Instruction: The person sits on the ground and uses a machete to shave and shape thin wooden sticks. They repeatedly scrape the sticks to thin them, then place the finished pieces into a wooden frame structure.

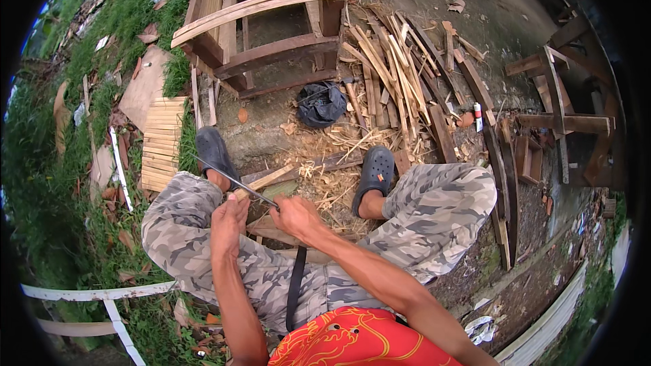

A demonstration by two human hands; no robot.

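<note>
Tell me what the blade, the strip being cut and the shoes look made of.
Blade: thin grey metal, dull sheen, probably steel. Strip held by both hands: pale raw wood or bamboo, unfinished, with matching shavings below. Shoes: dark moulded rubber or foam, matte, with holes.

1. The knife (pixel 234 179) has a long, thin, dark metal blade. It slants up and to the left from the fingers of the right hand (pixel 293 215), which grip its near end, and crosses over the stick.
2. The wooden stick (pixel 268 179) is pale and narrow. It juts up and to the right from the fingers of the left hand (pixel 229 220), which close around its lower end.
</note>
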